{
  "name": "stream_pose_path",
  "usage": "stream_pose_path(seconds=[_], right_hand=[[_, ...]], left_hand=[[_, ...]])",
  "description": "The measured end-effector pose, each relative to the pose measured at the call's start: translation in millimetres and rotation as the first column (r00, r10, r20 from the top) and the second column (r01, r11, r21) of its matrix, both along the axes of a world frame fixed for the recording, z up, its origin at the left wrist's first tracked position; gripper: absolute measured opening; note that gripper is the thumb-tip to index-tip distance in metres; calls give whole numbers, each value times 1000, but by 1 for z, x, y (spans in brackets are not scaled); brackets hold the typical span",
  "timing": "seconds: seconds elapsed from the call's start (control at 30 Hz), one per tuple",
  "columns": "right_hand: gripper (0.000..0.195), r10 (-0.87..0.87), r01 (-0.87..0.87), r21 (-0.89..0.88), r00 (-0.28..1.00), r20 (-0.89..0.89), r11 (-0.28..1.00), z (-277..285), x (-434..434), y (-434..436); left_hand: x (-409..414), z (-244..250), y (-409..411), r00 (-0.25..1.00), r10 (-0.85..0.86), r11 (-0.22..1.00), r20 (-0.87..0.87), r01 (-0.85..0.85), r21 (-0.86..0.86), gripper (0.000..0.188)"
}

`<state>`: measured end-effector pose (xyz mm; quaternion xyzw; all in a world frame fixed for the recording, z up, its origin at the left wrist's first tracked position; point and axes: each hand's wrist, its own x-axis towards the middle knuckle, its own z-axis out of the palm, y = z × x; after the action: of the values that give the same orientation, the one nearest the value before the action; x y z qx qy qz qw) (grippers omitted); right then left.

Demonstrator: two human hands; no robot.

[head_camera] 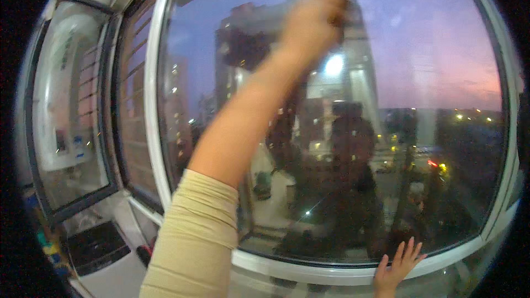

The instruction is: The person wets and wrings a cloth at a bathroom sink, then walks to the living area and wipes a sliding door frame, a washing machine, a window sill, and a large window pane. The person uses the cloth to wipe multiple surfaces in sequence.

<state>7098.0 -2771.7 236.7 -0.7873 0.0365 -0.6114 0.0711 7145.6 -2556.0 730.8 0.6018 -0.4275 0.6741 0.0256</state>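
My left hand (316, 18), blurred, is raised against the upper part of a large window pane (439, 66), fingers curled. A dark patch shows at its fingertips; whether it is a held thing or the hand's reflection is unclear. The bare forearm runs down to a pale yellow sleeve (198, 223) pushed up near the elbow. At the lower right, my right hand (397, 265) is spread with its back to me, fingertips over the bottom of the pane by the white window frame (331, 275). No object shows in it.
On the left stands a dark-framed window sash (109, 186), with a white water heater (62, 91) seen through or in its glass. Below it sits a black flat panel (97, 248) on a pale surface. Buildings, a dusk sky, lights and a person's reflection (352, 145) appear in the pane.
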Motion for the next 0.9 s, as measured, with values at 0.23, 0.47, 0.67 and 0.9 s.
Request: stream_pose_path(seconds=[0.23, 0.47, 0.67, 0.9], right_hand=[[51, -76, 90, -134, 992, 105, 987, 20, 10, 14], [56, 187, -191, -9, 947, 260, 982, 13, -31, 117], [65, 44, -20, -173, 990, 134, 985, 6, -85, 110], [53, 214, -205, -109, 974, 79, 973, 3, -74, 255]], left_hand=[[9, -60, 117, 961, -15, 962, 275, 89, -258, 36], [-1, -354, 84, 960, -207, 836, -187, 272, 476, 16], [-28, -187, 279, 912, 408, 898, 34, -408, 166, 25], [-23, -145, 410, 934, 347, 922, 87, -323, -214, 46]])
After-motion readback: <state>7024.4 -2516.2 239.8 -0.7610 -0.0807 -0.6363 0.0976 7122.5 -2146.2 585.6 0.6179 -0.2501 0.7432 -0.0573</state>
